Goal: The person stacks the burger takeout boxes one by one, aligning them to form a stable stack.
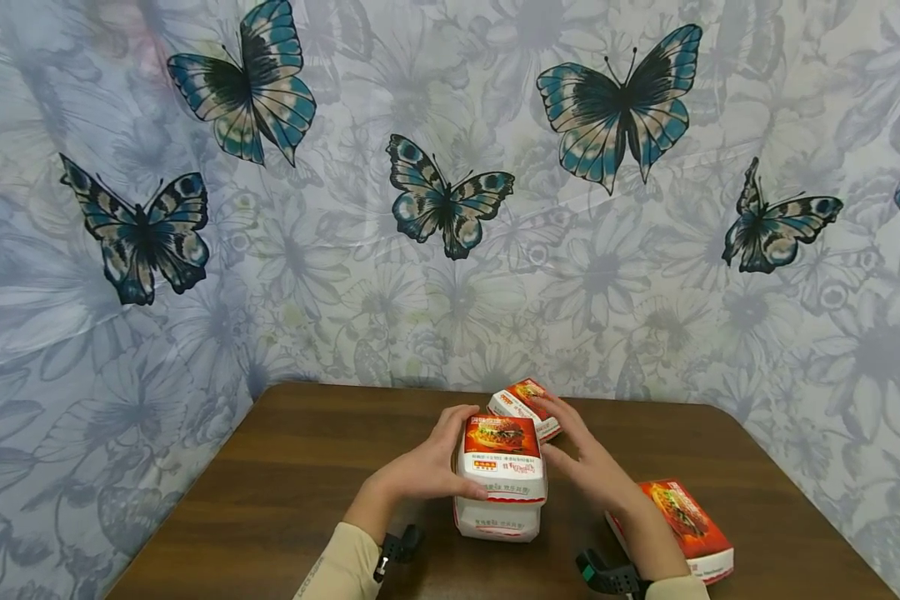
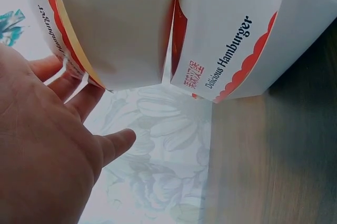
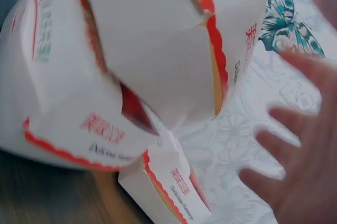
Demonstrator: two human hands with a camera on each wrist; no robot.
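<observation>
Two white hamburger boxes stand one on the other, the upper box with a burger picture on its lid and the lower box under it on the table. My left hand grips the upper box from the left, thumb over its near face and fingers round its far side. In the left wrist view several fingertips meet the printed wall of the upper box, and the little finger sticks out free. My right hand hovers at the right of the stack. In the right wrist view its spread fingers are apart from the boxes.
Behind the stack, another hamburger box stands on the brown wooden table. A further hamburger box lies at the right, partly behind my right forearm. A butterfly-patterned cloth hangs beyond the table's far edge.
</observation>
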